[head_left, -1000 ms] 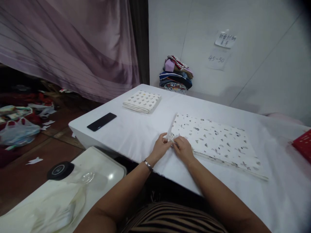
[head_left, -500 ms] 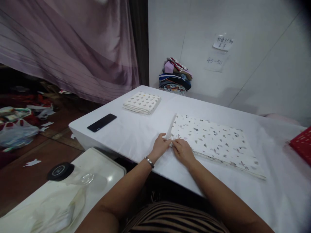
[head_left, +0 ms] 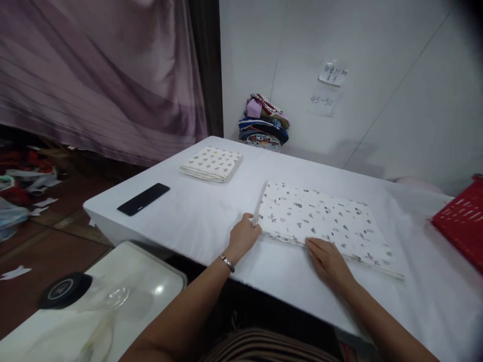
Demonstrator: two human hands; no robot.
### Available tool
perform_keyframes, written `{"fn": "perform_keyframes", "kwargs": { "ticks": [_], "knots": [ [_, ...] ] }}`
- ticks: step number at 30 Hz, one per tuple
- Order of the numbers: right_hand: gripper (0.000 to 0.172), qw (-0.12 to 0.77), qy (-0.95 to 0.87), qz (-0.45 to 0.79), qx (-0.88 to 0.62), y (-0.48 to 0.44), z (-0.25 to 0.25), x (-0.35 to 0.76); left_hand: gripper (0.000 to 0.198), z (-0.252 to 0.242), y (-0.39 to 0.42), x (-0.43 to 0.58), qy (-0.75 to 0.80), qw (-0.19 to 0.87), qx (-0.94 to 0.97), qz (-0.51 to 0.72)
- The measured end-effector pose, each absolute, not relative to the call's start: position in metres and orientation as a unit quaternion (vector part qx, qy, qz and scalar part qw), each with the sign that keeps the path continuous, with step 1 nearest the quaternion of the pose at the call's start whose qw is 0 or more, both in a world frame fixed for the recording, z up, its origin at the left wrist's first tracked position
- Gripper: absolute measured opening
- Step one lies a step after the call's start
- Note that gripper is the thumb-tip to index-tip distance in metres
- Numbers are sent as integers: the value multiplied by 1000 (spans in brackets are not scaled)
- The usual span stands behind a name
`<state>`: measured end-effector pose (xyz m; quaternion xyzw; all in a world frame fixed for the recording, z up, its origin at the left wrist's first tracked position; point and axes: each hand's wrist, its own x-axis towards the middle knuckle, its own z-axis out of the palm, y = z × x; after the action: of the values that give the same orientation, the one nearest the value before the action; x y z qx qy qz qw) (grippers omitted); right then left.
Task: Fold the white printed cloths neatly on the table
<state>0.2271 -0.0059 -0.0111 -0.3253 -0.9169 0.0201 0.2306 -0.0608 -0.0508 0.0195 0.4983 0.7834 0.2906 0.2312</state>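
A white cloth with small grey printed motifs (head_left: 320, 216) lies folded in a long flat rectangle on the white-covered table (head_left: 211, 221). My left hand (head_left: 244, 235) pinches its near left corner between thumb and fingers. Along the near edge, around the middle, my right hand (head_left: 328, 259) rests with fingers held together and stretched out, the tips touching the fold. Nothing shows in its grip. Farther back on the left lies a second folded cloth (head_left: 212, 163), white with grey leaf-like prints, apart from both hands.
A black phone (head_left: 143, 199) lies at the table's left. Beyond the back edge rises a stack of folded fabrics (head_left: 264, 123) against the wall. At right stands a red basket (head_left: 460, 221). A white stool-like surface (head_left: 151, 266) at lower left bears a black-lidded clear container (head_left: 65, 290).
My right hand has slid rightward along the cloth's near edge, away from my left hand. My left hand stays at the corner. The view has shifted slightly.
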Motion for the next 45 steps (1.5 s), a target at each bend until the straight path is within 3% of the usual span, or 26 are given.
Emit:
{"fn": "perform_keyframes", "kwargs": {
  "ticks": [8,12,19,28,35,45],
  "knots": [
    [34,272,-920,58,-278,12,7,162,26,19,-53,-58,794,211,502,270],
    [40,219,-936,103,-257,39,15,105,21,18,-56,-56,795,198,502,277],
    [57,67,-923,137,-354,82,-2,56,10,16,-56,-59,782,197,506,306],
    [52,104,-913,141,-370,118,1,47,11,12,-54,-65,774,224,502,315],
    [62,67,-891,119,-434,141,-8,28,6,11,-52,-67,771,242,497,318],
    [59,50,-881,173,-437,129,13,35,9,8,-48,-70,774,225,513,294]
  ]
}}
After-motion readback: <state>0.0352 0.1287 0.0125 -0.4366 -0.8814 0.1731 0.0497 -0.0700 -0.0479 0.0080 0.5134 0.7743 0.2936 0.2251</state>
